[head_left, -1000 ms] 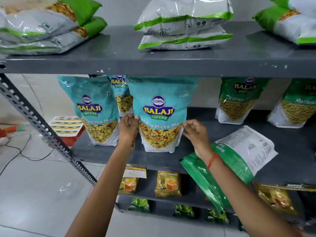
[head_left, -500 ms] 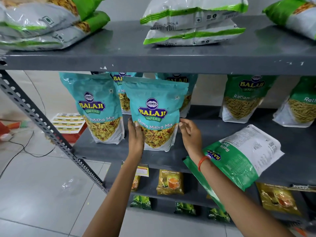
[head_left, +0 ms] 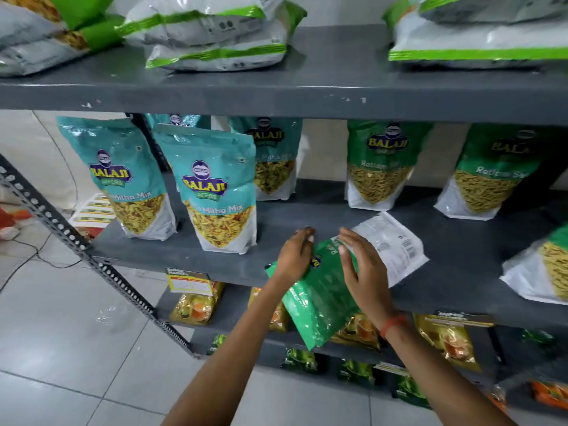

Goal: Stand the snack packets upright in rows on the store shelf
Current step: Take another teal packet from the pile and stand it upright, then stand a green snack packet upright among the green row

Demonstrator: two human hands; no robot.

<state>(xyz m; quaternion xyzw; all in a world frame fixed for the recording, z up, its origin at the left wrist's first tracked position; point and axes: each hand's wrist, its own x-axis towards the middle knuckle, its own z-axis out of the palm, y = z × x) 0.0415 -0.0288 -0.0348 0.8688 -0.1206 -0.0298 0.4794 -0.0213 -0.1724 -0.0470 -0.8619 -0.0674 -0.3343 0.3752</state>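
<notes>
A green and white snack packet [head_left: 325,290] lies flat on the grey middle shelf [head_left: 190,256], its green end hanging over the front edge. My left hand [head_left: 295,256] rests on its left side and my right hand [head_left: 362,272] lies on its top, fingers spread; a firm grip is not clear. Two teal packets [head_left: 123,179] [head_left: 219,192] stand upright at the shelf front, with another teal one [head_left: 273,158] behind. Green packets [head_left: 381,164] [head_left: 488,173] stand upright at the back right.
Another green packet [head_left: 541,272] leans at the far right front. Flat packets [head_left: 212,35] are stacked on the top shelf. Small yellow and green packets [head_left: 196,305] fill the lower shelves. A slotted metal brace [head_left: 76,241] runs diagonally at left over the tiled floor.
Both hands left the upright teal packet, which now stands alone, and moved right and down onto the lying green packet. The camera view shifted right.
</notes>
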